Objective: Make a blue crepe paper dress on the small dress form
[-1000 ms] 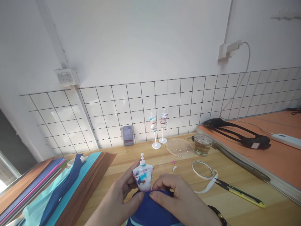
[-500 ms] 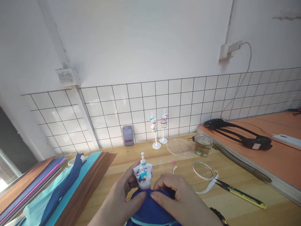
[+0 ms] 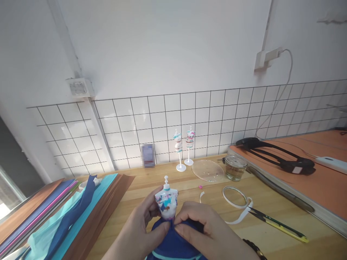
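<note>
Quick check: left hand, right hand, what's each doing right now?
Left hand: closed on mini mannequin and blue fabric.
Right hand: pinching blue fabric at its waist.

No text, label, brand, number or sign can be read anywhere in the view. The small card [image 3: 148, 155] leaning against the tiled wall at the far edge of the desk [image 3: 271, 231] is blurred, so whatever is printed on it cannot be made out. The painted blotches on the little mannequin bust [image 3: 166, 204] form no letters, and the white tag on the black strap [image 3: 296, 169] at the far right shows no legible writing.
</note>
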Demonstrator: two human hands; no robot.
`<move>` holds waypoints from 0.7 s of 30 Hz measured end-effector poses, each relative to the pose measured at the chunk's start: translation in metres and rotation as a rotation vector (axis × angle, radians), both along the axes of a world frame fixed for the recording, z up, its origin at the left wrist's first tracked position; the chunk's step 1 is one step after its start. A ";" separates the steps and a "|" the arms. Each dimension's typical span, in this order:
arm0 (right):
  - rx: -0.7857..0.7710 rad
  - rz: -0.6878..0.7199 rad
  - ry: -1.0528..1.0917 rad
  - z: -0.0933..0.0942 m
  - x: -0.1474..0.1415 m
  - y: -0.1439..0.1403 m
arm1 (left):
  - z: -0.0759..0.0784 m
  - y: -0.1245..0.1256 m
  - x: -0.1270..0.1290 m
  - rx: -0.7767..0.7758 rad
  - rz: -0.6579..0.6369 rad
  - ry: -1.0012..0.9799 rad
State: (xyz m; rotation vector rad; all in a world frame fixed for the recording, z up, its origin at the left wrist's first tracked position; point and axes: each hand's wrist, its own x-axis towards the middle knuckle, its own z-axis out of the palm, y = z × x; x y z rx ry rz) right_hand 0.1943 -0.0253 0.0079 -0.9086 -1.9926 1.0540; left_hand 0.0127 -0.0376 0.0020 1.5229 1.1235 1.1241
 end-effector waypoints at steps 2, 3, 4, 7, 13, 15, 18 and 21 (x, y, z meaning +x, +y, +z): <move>-0.017 -0.017 0.001 -0.001 0.000 0.001 | -0.002 0.001 -0.002 0.000 -0.008 -0.010; -0.036 -0.033 0.002 -0.002 0.000 0.001 | -0.003 0.001 -0.002 0.001 -0.016 -0.018; -0.056 -0.050 0.004 -0.003 -0.001 0.001 | -0.004 0.001 -0.003 0.004 -0.028 -0.027; -0.116 -0.082 0.010 -0.005 -0.002 0.001 | -0.004 0.001 -0.004 0.004 -0.061 -0.051; -0.157 -0.111 0.031 -0.007 -0.004 0.001 | -0.004 0.000 -0.004 0.004 -0.093 -0.070; -0.156 -0.113 0.038 -0.009 -0.004 0.002 | -0.002 0.000 -0.005 0.001 -0.115 -0.078; -0.167 -0.112 0.048 -0.009 -0.005 0.004 | 0.003 -0.002 -0.008 -0.040 -0.178 -0.121; -0.191 -0.115 0.079 -0.009 -0.005 0.005 | 0.008 -0.004 -0.009 -0.095 -0.215 -0.209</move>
